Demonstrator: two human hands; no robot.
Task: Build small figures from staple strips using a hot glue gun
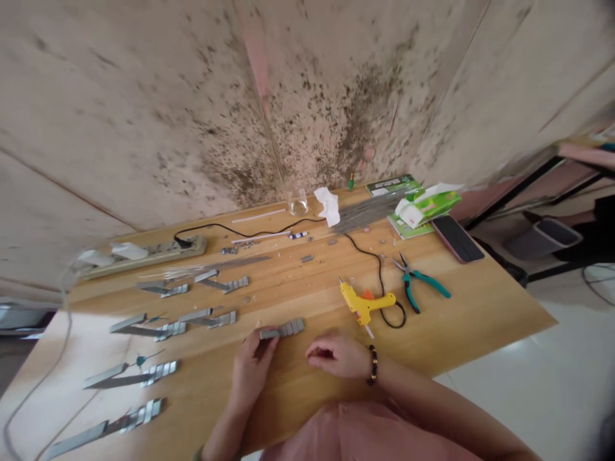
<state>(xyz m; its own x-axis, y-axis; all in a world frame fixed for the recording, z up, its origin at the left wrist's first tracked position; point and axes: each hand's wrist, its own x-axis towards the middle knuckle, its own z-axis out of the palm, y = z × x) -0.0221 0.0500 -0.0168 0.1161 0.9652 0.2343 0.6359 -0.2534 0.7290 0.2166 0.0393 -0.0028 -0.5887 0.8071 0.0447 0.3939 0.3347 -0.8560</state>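
Observation:
My left hand (pixel 252 368) is closed, thumb and fingers pinching one end of a small grey segmented strip (pixel 291 328) just over the table. To its right, my right hand (pixel 339 354) has its fingers curled together, apart from the strip. Whatever may be between those fingertips is hidden or too small to make out. Beyond the right hand lies a yellow glue gun (pixel 365 303) with an orange trigger. Several similar grey pieces, each a long bar joined to a segmented part, stand at the left, the closest being a grey piece (pixel 108 428).
Teal-handled pliers (pixel 417 279) and a phone (pixel 457 239) lie at right. Behind are a tissue pack (pixel 435 203), grey thin strips (pixel 372 211), crumpled tissue (pixel 328 206) and a glass of water (pixel 298 203). A black cord runs to the power strip (pixel 154 256) along the wall.

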